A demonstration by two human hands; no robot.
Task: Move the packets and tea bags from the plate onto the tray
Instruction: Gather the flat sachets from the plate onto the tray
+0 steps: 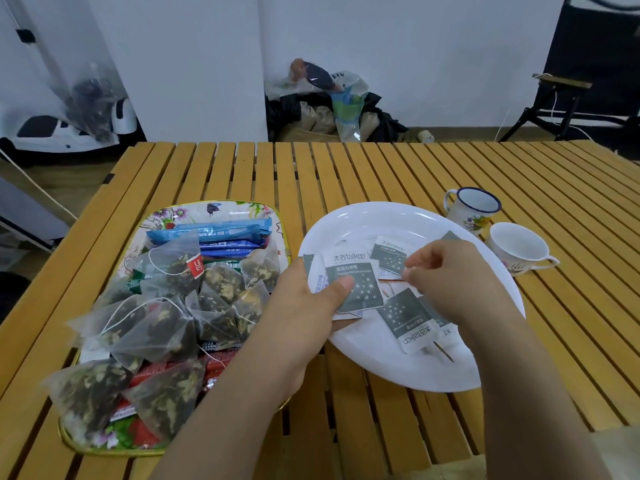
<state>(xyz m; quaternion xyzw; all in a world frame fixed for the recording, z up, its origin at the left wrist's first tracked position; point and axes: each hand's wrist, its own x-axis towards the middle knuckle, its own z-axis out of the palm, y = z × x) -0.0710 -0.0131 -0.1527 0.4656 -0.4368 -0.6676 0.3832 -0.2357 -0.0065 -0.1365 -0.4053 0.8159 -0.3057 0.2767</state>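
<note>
I see the left hand holding a few grey sugar packets over the white plate, thumb pressed on top. The right hand pinches another packet on the plate. The tray beside it is full of tea bags.

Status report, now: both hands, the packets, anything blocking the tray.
Left hand grips a stack of grey packets over the plate. Right hand pinching another. Several packets left. Tray heaped with tea bags; path clear.
</note>
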